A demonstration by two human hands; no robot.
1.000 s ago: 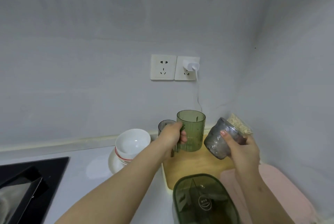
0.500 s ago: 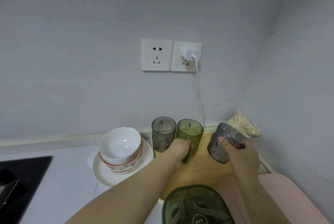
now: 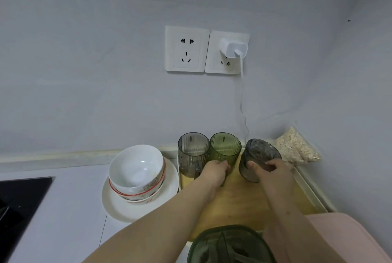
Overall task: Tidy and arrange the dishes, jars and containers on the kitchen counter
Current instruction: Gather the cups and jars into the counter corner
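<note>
Two ribbed cups stand upright and touching at the back of the wooden tray [image 3: 244,199]: grey cup [image 3: 192,152] left, green cup [image 3: 224,148] right. The left hand [image 3: 215,170] curls its fingers round the green cup's lower part. The right hand [image 3: 273,170] grips a tilted smoky glass jar [image 3: 258,154] just beside it; contents cannot be told. Stacked white bowls [image 3: 135,167] sit on a plate [image 3: 118,205] left of the tray. A clear bag [image 3: 297,148] of pale flakes lies in the corner.

A grey ribbed plastic mug [image 3: 192,152], a green ribbed plastic mug [image 3: 224,149] in the left hand [image 3: 214,170] and a smoky glass tumbler [image 3: 259,152] in the right hand [image 3: 275,170] crowd the back wall [image 3: 106,93]. A clear bag of oats [image 3: 297,149] fills the corner; stacked white bowls [image 3: 135,167] block the left. Bare wooden tray [image 3: 239,197] lies open between the forearms.
</note>
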